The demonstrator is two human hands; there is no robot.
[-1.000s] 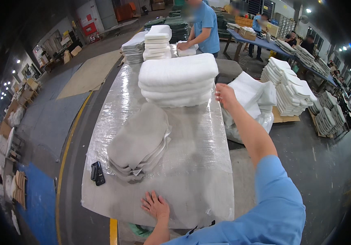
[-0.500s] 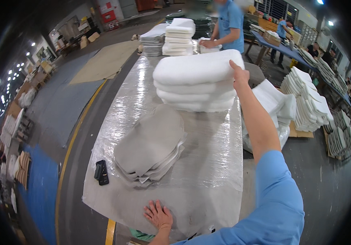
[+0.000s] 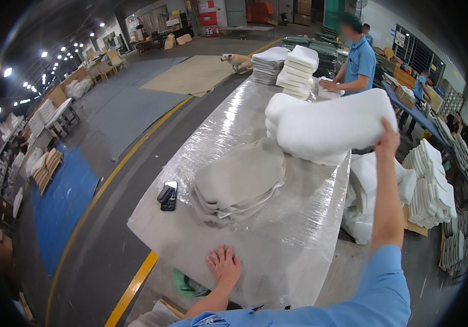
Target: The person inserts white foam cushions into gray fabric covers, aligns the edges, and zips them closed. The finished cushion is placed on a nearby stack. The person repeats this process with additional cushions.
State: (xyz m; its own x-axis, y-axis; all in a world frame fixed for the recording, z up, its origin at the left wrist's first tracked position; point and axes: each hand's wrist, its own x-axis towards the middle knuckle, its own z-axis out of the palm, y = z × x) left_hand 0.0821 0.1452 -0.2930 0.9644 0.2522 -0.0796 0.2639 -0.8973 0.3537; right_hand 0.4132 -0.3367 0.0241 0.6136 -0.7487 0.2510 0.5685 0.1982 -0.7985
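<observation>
nearest you: your left hand (image 3: 225, 265) lay palm down by the near edge of the table (image 3: 277, 256), fingers spread and holding nothing. judged a sound brace; best kept flat and lightly loaded, so your reach did not tip you forward.

just beyond, a dark phone (image 3: 172, 203) with a small dark thing on it lay left of the grey sheets (image 3: 239, 177). the sheets were piled unevenly, edges fanned; any low sweep of the pad risked dragging the top ones, so height mattered there.

farther out, your right hand (image 3: 389, 141) had its fingers closed on the right end of the white pad (image 3: 329, 122). how deep the grip went, i could not tell. the pad lay tilted over the lower pads (image 3: 273, 110), right end raised, left part resting on or close above the pile; contact unclear. note: it looked thick and soft, so a one-ended hold would likely let the far end sag. a full, gentle grip seemed better than a pinch, with a level, slow carry and a check that the pad below did not cling.

beyond the pile: a white stack (image 3: 299, 68), a grey-white stack (image 3: 269, 62), and a co-worker (image 3: 359, 62) at the table's right side. your swing needed to stay short of that person's arms.
</observation>
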